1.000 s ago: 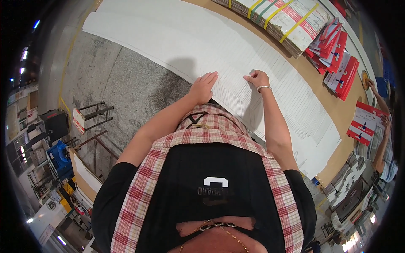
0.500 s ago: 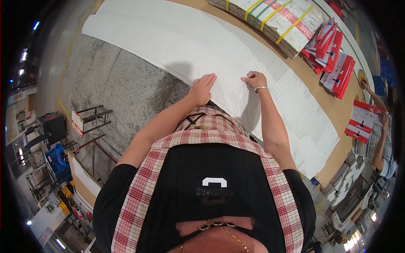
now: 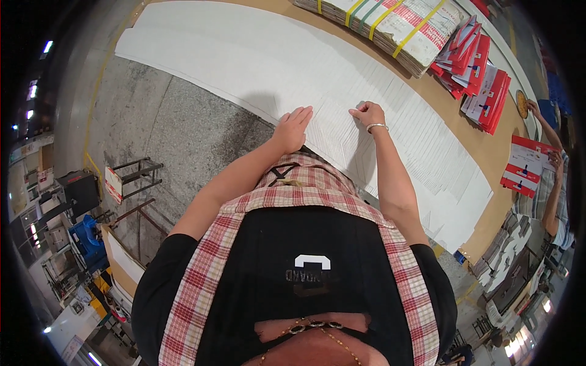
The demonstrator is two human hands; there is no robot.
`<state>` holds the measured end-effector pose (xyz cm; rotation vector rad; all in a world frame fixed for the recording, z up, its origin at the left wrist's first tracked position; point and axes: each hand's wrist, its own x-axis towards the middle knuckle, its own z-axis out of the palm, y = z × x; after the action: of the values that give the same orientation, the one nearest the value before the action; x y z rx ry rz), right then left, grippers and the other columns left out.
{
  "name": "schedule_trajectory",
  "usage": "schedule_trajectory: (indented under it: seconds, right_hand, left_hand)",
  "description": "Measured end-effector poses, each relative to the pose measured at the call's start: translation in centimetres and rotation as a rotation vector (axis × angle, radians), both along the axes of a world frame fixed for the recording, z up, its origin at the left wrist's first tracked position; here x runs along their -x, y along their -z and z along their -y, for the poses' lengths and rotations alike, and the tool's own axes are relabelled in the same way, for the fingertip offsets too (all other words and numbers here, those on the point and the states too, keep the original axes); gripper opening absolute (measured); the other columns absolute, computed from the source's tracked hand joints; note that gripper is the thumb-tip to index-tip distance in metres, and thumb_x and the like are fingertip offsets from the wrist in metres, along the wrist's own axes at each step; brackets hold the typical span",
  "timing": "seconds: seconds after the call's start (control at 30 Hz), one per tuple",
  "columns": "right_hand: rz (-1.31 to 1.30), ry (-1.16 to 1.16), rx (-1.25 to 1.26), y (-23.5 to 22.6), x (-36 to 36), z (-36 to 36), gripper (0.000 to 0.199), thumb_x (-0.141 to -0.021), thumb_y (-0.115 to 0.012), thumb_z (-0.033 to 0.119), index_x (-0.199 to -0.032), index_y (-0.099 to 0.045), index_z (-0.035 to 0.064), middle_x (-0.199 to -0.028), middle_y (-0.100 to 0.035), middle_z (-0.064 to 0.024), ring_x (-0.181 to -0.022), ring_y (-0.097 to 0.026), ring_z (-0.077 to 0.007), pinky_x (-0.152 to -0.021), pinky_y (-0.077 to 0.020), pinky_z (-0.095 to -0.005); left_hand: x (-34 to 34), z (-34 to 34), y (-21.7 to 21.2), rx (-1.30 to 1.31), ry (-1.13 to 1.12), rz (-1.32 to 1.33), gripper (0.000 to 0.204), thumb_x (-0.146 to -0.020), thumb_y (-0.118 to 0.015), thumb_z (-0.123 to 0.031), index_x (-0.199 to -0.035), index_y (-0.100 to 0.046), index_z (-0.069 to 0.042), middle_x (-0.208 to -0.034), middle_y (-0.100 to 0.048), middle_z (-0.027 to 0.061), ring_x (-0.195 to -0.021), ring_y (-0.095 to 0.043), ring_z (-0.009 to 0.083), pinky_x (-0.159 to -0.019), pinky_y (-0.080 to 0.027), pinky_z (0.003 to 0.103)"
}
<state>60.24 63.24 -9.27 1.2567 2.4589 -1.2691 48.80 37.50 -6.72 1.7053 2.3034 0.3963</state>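
Note:
A broad spread of overlapping white sheets (image 3: 244, 55) covers the table, their many fanned edges showing as fine lines. My left hand (image 3: 294, 129) lies flat near the close edge of the sheets, fingers stretched out and holding nothing. To its right, my right hand (image 3: 370, 114) is over the fanned edges, thumb and fingers pinched together. Whether a sheet edge is between those fingertips cannot be made out. A bracelet circles my right wrist.
Beyond the sheets sits a bundle of flat cardboard (image 3: 390, 27) bound with yellow straps. Red-and-white printed folders (image 3: 486, 97) are piled beside it on the brown tabletop (image 3: 455, 113). At the right, another person holds a red-and-white piece (image 3: 528, 166). A small metal-framed stool (image 3: 137, 177) stands at left.
My hands keep nearly the same pose and place. The view has shifted slightly. At the right, the other person's hand shows more of a round yellowish thing.

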Motion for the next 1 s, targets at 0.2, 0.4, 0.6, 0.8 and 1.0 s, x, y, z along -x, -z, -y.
schedule_trajectory:
  seconds: [0.2,0.4,0.6,0.8,1.0]
  right_hand:
    - [0.009,-0.014,0.053,0.4,0.5,-0.3,0.033,-0.062,-0.081,0.031,-0.064,-0.06,0.0054,-0.062,-0.06,-0.0027,-0.057,-0.053,-0.0129,-0.056,-0.0448,-0.0281]
    - [0.046,0.002,0.069,0.5,0.5,-0.5,0.03,-0.06,-0.081,0.028,-0.065,-0.061,0.0063,-0.063,-0.062,-0.0041,-0.057,-0.056,-0.0146,-0.057,-0.0462,-0.0284]
    - [0.036,0.04,0.106,-0.1,0.6,0.0,0.03,-0.059,-0.082,0.027,-0.066,-0.062,0.0061,-0.065,-0.063,-0.0043,-0.058,-0.056,-0.0139,-0.057,-0.0467,-0.0283]
    - [-0.103,0.07,0.145,0.5,0.3,-0.3,0.029,-0.06,-0.083,0.022,-0.074,-0.062,0.0065,-0.068,-0.062,-0.0022,-0.059,-0.056,-0.0112,-0.057,-0.0459,-0.0254]
    - [-0.222,0.047,0.141,0.7,-0.5,-0.5,0.028,-0.063,-0.08,0.024,-0.076,-0.063,0.0069,-0.07,-0.061,-0.002,-0.062,-0.056,-0.0119,-0.059,-0.046,-0.0256]
  left_hand:
    - [0.2,-0.1,0.1,0.06,-0.017,-0.007,0.067,-0.071,-0.055,-0.009,-0.134,-0.034,0.002,-0.143,-0.03,0.0124,-0.129,-0.031,0.0284,-0.1,-0.032,0.042]
    - [-0.1,0.0,0.1,0.072,-0.026,-0.054,0.069,-0.071,-0.055,-0.009,-0.135,-0.032,0.0,-0.142,-0.03,0.0116,-0.13,-0.03,0.0268,-0.098,-0.033,0.043]
    - [-0.1,0.2,-0.7,0.034,-0.074,0.038,0.067,-0.07,-0.057,-0.009,-0.133,-0.035,-0.002,-0.14,-0.033,0.0124,-0.128,-0.032,0.0278,-0.094,-0.035,0.043]
    - [-0.7,-0.9,-1.0,0.056,-0.095,-0.015,0.062,-0.069,-0.057,-0.01,-0.129,-0.041,-0.003,-0.135,-0.036,0.0149,-0.123,-0.036,0.0304,-0.089,-0.038,0.045]
    - [-1.1,-2.4,-0.4,-0.124,-0.189,-0.017,0.047,-0.073,-0.058,-0.013,-0.117,-0.05,0.0,-0.119,-0.051,0.0144,-0.111,-0.048,0.0324,-0.083,-0.042,0.044]
